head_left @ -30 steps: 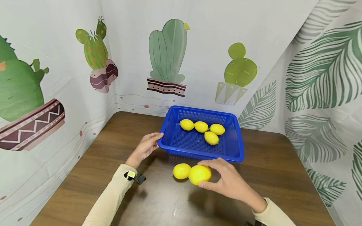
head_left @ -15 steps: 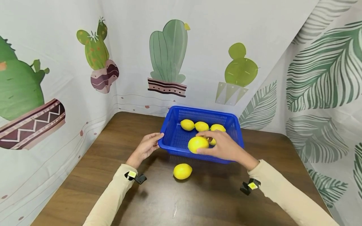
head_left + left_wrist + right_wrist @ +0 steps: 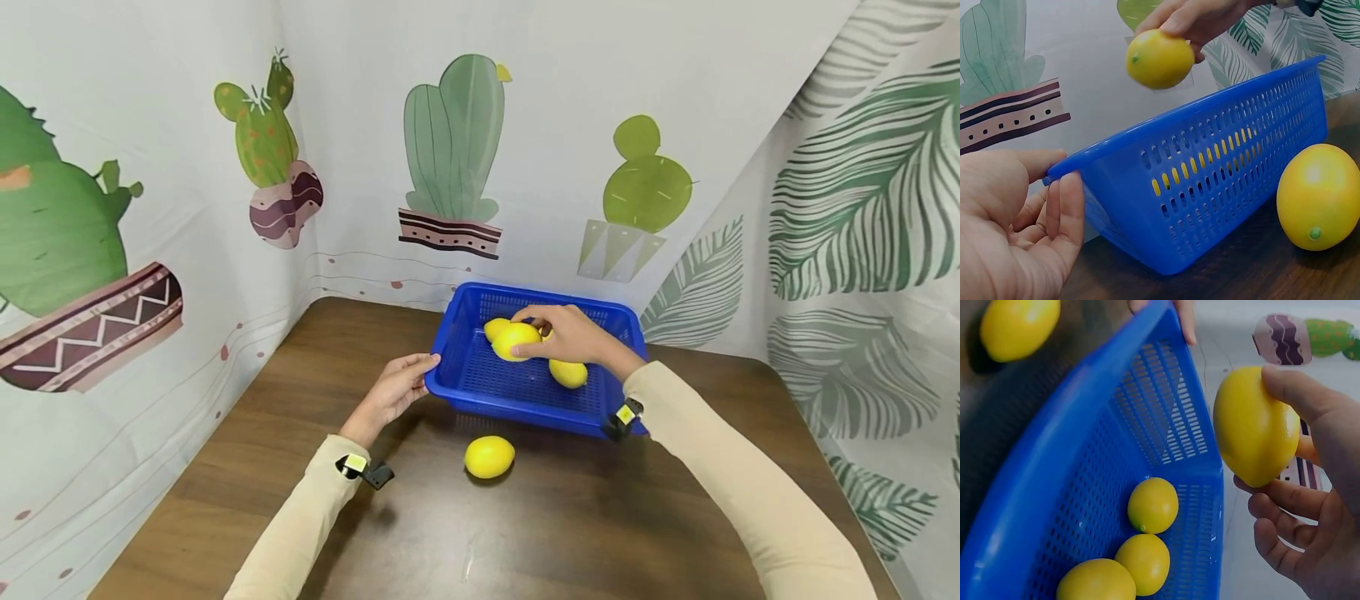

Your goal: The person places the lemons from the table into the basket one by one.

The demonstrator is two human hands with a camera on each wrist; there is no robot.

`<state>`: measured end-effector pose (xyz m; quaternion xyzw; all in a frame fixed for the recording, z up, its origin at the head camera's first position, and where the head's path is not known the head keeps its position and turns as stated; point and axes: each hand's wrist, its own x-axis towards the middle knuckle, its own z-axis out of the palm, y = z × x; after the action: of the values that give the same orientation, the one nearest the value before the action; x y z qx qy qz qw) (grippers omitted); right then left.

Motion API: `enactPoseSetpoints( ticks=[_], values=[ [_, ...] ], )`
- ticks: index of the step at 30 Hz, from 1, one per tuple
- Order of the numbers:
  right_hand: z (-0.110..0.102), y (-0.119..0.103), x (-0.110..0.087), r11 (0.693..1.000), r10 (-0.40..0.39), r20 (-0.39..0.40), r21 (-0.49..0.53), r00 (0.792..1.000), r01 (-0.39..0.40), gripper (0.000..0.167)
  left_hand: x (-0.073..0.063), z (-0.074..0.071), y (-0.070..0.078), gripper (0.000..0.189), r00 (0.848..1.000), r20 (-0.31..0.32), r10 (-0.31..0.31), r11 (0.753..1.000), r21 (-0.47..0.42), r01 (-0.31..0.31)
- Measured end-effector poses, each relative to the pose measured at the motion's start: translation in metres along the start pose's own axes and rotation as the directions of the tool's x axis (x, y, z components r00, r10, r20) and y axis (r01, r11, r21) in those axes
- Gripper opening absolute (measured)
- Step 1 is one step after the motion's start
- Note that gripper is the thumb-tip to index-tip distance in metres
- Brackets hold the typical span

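Note:
A blue perforated plastic basket [image 3: 495, 403] stands on the brown table, with lemons inside it. My left hand [image 3: 393, 389] pinches its left rim, thumb on top and fingers underneath, as the left wrist view shows. Between the thumb and fingers of my right hand [image 3: 576, 335] is a yellow lemon [image 3: 516, 342], held above the basket. Beneath lie other lemons, one lemon [image 3: 568, 374] at the right and another lemon [image 3: 495, 327] at the back left; the right hand hides part of the group. The right wrist view shows three lemons [image 3: 1152, 505] in the basket.
One loose lemon [image 3: 489, 457] lies on the wooden table [image 3: 570, 533] in front of the basket. Behind the table hangs a white cloth [image 3: 352, 167] printed with cacti and leaves, close to the basket's back side.
My right hand has carried the lemon from beside the other loose lemon, up over the front rim, to above the basket's interior. The left hand has kept its grip on the rim.

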<state>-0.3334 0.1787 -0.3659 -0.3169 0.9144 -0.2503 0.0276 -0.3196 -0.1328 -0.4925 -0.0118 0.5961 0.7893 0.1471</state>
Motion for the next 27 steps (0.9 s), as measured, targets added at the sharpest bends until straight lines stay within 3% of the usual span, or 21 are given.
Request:
enactPoseSetpoints(
  ticks=[9, 18, 27],
  values=[
    [0.006, 0.017, 0.033, 0.999, 0.038, 0.079, -0.008, 0.996, -0.037, 0.054, 0.000, 0.000, 0.000, 0.011, 1.000, -0.014, 0.004, 1.000, -0.002, -0.004],
    [0.024, 0.037, 0.068, 0.997, 0.069, 0.149, -0.039, 0.987, -0.063, 0.055, -0.002, -0.002, 0.001, 0.020, 1.000, -0.007, 0.005, 1.000, 0.009, -0.005],
    [0.040, 0.051, 0.083, 0.991, 0.111, 0.182, -0.091, 0.977, -0.096, 0.061, -0.002, -0.001, 0.000, 0.010, 1.000, -0.007, -0.001, 1.000, -0.017, 0.001]
  ],
)
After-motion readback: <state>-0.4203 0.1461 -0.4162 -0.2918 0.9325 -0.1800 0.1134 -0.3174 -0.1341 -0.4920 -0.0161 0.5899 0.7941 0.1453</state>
